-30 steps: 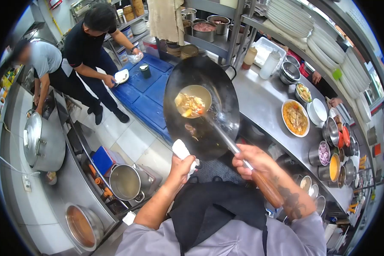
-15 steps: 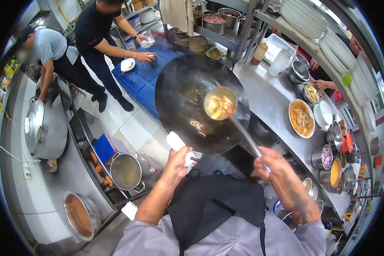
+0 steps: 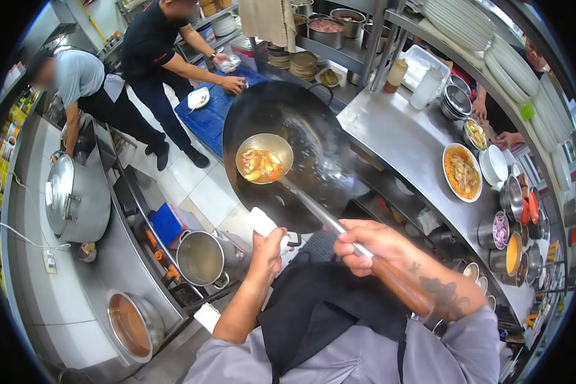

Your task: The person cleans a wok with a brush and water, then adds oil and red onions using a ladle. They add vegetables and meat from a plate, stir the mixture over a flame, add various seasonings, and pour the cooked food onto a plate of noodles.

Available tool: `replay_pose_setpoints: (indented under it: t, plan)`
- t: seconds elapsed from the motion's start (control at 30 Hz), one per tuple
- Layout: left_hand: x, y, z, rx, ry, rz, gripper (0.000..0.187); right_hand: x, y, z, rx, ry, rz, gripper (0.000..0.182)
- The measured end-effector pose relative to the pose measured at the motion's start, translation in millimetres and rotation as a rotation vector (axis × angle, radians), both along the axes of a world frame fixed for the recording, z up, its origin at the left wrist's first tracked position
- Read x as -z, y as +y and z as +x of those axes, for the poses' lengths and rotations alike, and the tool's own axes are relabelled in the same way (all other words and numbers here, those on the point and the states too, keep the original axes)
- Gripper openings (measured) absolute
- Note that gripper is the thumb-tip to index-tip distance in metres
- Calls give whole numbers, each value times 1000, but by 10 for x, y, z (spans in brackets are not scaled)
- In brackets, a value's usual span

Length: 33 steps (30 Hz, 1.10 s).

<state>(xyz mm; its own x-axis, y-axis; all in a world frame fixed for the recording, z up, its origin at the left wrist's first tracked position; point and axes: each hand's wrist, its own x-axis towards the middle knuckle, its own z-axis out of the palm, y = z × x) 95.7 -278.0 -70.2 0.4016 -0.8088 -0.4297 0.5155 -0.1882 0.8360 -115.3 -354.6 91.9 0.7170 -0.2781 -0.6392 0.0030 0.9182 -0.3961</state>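
My left hand (image 3: 267,251) is closed around a folded white cloth (image 3: 262,221) at the near edge of a big dark wok (image 3: 320,201); a black wok handle loop (image 3: 294,239) pokes out beside it. In my right hand (image 3: 372,246) is a long metal ladle (image 3: 315,209) with a wooden grip, held near where metal meets wood. The ladle's bowl hangs over the wok's left part. It carries food pieces in orange-brown sauce (image 3: 260,166). The wok's inside looks dark and shiny, with blurred bright streaks on its right side.
A steel counter (image 3: 397,137) on the right bears a plate of orange food (image 3: 462,173), white bowls (image 3: 493,164) and several ingredient tins. To the left stand a tall pot (image 3: 200,259) and a large lidded pot (image 3: 77,201). Two co-workers stand at upper left, one by a blue surface (image 3: 205,128).
My right hand has moved left, carrying the filled ladle from the wok's right part to its left part. The wok has shifted slightly left, and the small food scraps seen inside it no longer show.
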Motion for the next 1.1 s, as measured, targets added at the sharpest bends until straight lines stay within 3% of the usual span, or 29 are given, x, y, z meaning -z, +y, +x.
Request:
replay_pose_setpoints:
  t: [0.07,0.17,0.23,0.37,0.47,0.63,0.7,0.73,0.77,0.9,1.03,1.1]
  plan:
    - [21,25,81,-9,136,35,8,183,-8,-54,92,-158,105,37]
    - [148,90,207,45,365,87,9,290,33,-238,167,-317,182,40]
    - [211,80,218,137,625,8,11,231,93,-433,258,-318,150,42]
    - [31,-4,210,188,668,64,13,78,210,-1089,460,-271,-60,41]
    - [-238,-57,92,127,659,71,13,-72,318,-1628,647,-91,-255,43]
    - [-256,-59,73,149,545,66,12,151,304,-2472,736,577,-779,56]
    - [-256,-77,-113,93,543,51,12,313,219,-2873,757,835,-831,57]
    - [-507,-86,-217,186,600,75,14,410,179,-3026,780,890,-860,57]
    - [-600,-97,-307,118,571,74,14,512,134,-3169,800,948,-886,57]
    - [-372,-58,-277,70,513,40,8,1043,-92,-3759,760,1020,-916,58]
    - [-485,-67,-479,-20,498,34,8,1174,-111,-3906,640,1203,-873,60]
    - [-493,-48,-538,-31,487,43,8,1309,-90,-3966,537,1417,-1100,61]
